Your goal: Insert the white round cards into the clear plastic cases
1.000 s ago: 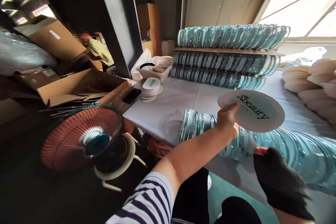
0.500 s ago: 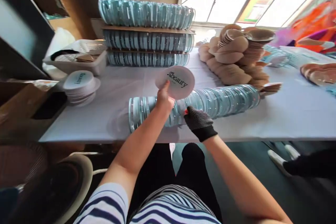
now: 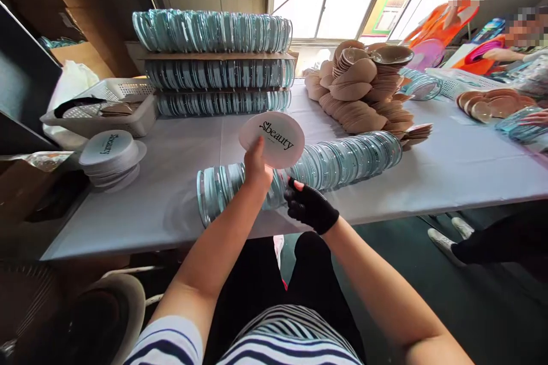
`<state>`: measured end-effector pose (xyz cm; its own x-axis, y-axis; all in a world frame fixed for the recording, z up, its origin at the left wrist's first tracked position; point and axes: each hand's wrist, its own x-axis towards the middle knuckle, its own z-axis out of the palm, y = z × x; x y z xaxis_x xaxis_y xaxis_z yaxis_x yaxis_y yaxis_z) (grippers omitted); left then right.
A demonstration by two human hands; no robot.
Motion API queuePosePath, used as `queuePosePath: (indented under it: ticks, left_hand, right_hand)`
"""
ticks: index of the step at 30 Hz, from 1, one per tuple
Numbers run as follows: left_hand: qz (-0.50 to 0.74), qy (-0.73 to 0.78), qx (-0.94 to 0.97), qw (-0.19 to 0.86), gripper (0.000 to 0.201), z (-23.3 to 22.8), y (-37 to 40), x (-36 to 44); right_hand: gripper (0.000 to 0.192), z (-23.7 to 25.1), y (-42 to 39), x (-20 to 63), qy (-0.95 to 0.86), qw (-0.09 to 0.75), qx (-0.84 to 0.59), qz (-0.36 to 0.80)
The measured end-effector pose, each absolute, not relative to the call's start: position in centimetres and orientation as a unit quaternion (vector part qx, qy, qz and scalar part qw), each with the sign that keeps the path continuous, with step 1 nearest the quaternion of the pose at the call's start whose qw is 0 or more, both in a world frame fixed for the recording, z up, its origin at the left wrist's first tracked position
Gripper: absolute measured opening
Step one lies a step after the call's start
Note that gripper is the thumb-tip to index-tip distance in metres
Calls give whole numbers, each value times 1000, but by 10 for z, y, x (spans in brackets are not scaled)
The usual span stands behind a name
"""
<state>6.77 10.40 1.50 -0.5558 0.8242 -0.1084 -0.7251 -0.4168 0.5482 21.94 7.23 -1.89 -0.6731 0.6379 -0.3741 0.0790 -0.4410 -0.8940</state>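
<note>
Above clear lids, disc (left hand)

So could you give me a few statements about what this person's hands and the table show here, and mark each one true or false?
1. The left hand holds up a round white card printed "beauty". True.
2. The right hand is bare. False: it wears a black glove.
3. A long row of clear round cases lies on the white table. True.
4. The pile of beige cups sits in the white basket. False: it sits on the table.
</note>
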Motion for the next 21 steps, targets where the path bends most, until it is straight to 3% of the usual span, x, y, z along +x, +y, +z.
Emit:
queuePosePath:
  ticks: [5, 10, 14, 18, 21]
  left_hand:
    - [845, 323, 106, 412, 26, 16, 103, 76]
    - [846, 339, 128, 392, 22, 20, 103, 81]
    - [856, 342, 112, 370, 20, 26, 90, 83]
    - [852, 336, 148, 372, 18, 34, 72, 75]
    - [838, 316, 190, 403, 23, 38, 67, 58]
  right_hand:
    - [25, -15, 81, 219, -588, 180, -409, 675]
    - [38, 25, 118, 231, -711, 444, -474, 268]
    - [53, 39, 106, 205, -775, 454, -431, 87]
    - [44, 36, 84, 175, -813, 466, -343, 61]
    - [40, 42, 81, 185, -748, 507, -419, 87]
